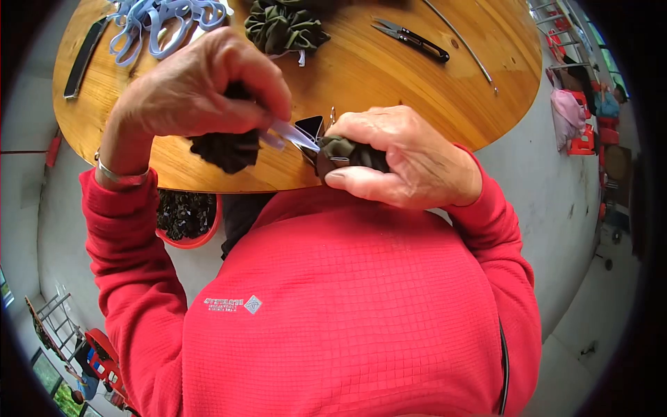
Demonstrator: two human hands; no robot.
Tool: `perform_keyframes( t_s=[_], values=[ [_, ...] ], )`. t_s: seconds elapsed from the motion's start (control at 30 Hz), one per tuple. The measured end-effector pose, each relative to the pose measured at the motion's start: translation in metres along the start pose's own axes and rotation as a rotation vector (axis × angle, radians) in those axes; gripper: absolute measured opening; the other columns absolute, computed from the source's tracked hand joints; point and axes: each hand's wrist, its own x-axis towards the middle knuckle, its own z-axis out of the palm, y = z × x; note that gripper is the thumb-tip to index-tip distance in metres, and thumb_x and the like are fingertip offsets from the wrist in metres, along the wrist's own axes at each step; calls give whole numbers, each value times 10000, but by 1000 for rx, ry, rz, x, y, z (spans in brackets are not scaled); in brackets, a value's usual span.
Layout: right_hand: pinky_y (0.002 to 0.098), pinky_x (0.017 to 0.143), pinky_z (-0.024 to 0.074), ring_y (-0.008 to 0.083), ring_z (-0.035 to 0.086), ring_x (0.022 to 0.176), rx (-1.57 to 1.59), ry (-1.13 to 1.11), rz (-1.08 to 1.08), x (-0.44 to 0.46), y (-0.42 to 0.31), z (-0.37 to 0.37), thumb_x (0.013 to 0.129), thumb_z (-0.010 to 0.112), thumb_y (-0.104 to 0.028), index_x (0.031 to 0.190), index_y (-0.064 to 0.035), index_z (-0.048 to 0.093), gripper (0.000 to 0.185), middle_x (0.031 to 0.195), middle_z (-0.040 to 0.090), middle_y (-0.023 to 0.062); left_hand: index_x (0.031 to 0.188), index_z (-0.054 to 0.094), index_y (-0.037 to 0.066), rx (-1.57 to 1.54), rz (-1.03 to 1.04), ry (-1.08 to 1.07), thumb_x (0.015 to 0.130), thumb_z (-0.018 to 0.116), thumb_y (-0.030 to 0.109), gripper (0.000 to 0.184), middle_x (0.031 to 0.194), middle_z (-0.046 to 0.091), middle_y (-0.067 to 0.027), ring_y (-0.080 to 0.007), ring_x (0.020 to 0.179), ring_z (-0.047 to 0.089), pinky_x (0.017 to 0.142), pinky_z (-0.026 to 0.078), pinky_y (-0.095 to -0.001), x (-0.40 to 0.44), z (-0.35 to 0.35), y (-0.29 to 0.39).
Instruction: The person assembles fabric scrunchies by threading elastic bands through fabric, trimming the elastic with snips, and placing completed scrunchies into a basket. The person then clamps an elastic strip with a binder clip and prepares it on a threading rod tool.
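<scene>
My left hand (pixel 208 90) is closed, pinching a pale lilac-white elastic band (pixel 283 132) between thumb and fingers. Dark gathered fabric (pixel 226 151) hangs just beneath that hand; whether the hand holds it is hidden. To the right, my right hand (pixel 406 156) is wrapped round an olive-green gathered fabric tube (pixel 339 149), thumb below and fingers above. The elastic stretches from my left fingertips to the tube's end. A dark, shiny metal-edged piece (pixel 310 131) stands at that end, partly covered; its kind is unclear.
On the round wooden table (pixel 375 76) lie a tangle of light-blue elastic (pixel 167 24), a bunch of olive-green gathered fabric (pixel 285 28), black-handled thread snips (pixel 411 39), a thin metal rod (pixel 460 43) and a dark strip (pixel 85 59). A red bucket (pixel 187 244) of dark pieces stands below the edge.
</scene>
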Motion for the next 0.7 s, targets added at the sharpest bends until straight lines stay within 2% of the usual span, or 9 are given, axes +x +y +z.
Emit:
perform_keyframes(
  t_s=[0.03,0.13,0.2,0.27,0.37,0.47,0.53,0.57,0.7],
  values=[
    [385,545,456,350,577,608,70,-4,11,2,0,0,770,670,-248,890,1,591,287,680,585,173,858,671,10,81,-163,-37,669,659,-32,193,807,661,-126,-184,719,641,689,491,-262,0,-4,4],
    [382,559,453,348,578,615,129,105,114,9,-3,3,777,669,-242,904,-1,598,281,680,585,177,937,653,9,758,170,612,708,642,-53,237,919,654,-140,-206,856,640,771,484,-277,-1,17,14],
    [372,565,460,335,591,629,66,162,108,11,-3,3,777,676,-246,897,-5,585,284,701,585,175,1002,628,-22,576,112,777,763,593,-91,251,1003,640,-138,-205,991,597,862,449,-303,-17,36,34],
    [363,571,467,321,604,643,8,215,93,13,-3,5,778,683,-249,889,-8,572,288,722,585,172,986,624,-54,108,21,849,803,568,-79,193,996,635,-135,-195,1003,580,866,443,-303,-31,63,44],
    [348,576,481,302,612,658,-4,260,43,13,-4,12,755,708,-221,891,-3,556,299,723,578,159,983,624,-61,-23,-140,810,883,528,1,151,1026,618,-138,-189,998,574,887,429,-293,-41,86,30],
    [337,576,487,294,616,659,-23,308,-37,14,-3,20,738,723,-201,900,6,556,311,738,584,148,1033,618,-38,-51,-130,848,917,499,70,199,1059,612,-144,-177,981,570,881,425,-273,-41,100,25],
    [337,577,487,294,619,664,-3,323,-60,14,-7,22,739,722,-198,909,9,556,315,756,591,149,1037,596,-32,18,-126,796,900,504,56,188,1048,607,-172,-256,984,586,851,445,-307,-42,98,32],
    [271,592,476,184,605,652,-62,342,-85,13,-8,22,725,738,-133,970,9,579,325,785,606,109,1039,586,-28,52,-122,769,891,506,49,185,1043,605,-187,-295,985,593,836,455,-324,-42,98,35],
    [330,618,502,285,634,718,43,294,-30,14,-15,21,745,720,-181,947,18,562,326,820,601,152,1057,555,-62,-103,-255,679,901,503,92,225,1065,593,-194,-321,994,584,855,446,-343,-42,94,45]
  ],
)
